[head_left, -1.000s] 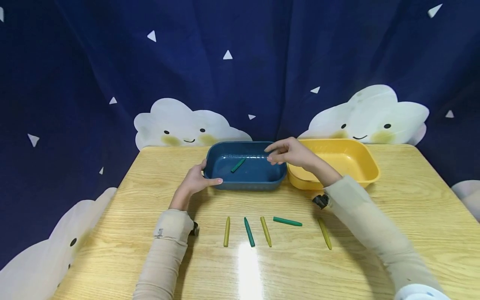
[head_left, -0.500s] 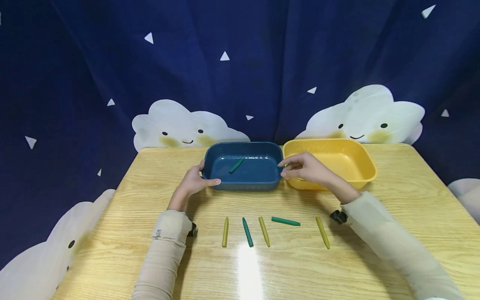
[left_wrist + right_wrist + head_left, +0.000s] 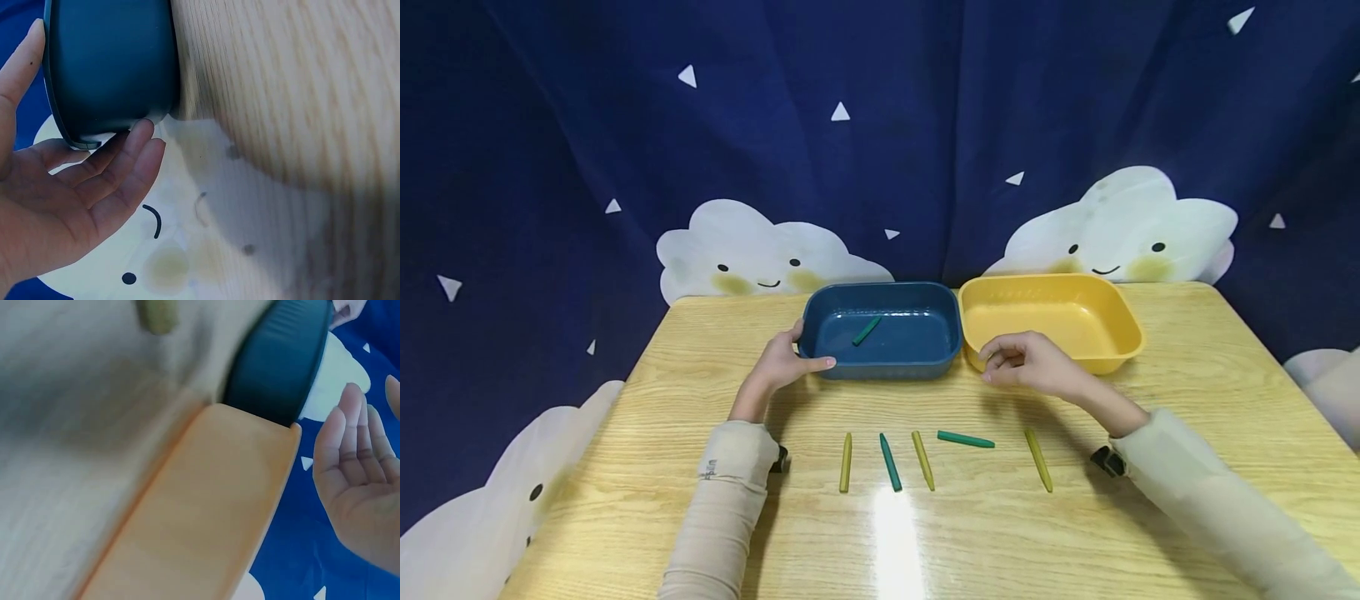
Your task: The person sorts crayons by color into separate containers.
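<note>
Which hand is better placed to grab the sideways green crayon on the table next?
Probably the right. The right hand looks empty and is nearer that green crayon; the left hand holds the blue bin at its left end.

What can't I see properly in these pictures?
Writing on the left sleeve, head view: too small to read.
Right hand, right wrist view: the thumb is cut off by the right edge.
Yellow crayon, right wrist view: blurred and cut off by the top edge.
Yellow tub, right wrist view: its wall hides the inside.
Blue tub, left wrist view: cut off by the top edge.
</note>
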A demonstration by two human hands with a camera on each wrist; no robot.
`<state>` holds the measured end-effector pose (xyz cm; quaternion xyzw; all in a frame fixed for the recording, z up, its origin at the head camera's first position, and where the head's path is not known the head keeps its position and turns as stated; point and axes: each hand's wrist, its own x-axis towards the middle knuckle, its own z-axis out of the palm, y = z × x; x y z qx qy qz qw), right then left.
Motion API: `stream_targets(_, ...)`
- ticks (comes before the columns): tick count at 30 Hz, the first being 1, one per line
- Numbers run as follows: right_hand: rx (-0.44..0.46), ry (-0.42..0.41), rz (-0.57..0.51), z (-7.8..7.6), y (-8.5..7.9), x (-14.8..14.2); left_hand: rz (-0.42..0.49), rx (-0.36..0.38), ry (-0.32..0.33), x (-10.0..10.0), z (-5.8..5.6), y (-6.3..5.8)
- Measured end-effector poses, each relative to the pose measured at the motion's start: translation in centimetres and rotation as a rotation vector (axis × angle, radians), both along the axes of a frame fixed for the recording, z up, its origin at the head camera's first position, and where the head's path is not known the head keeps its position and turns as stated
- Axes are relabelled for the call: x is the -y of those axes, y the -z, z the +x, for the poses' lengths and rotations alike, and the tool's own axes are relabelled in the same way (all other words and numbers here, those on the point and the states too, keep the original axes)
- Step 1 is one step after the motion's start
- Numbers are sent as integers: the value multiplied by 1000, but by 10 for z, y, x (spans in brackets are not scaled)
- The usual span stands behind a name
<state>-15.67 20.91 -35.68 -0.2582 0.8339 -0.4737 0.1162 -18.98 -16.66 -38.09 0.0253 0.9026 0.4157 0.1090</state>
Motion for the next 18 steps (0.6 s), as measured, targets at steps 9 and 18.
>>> stream_targets(9,-31,22,27,13,16,-6,5,5,-7,1,-1,3)
stream_targets(18,-115,-9,93,21,38,-6,8,3,1,1,-2,4)
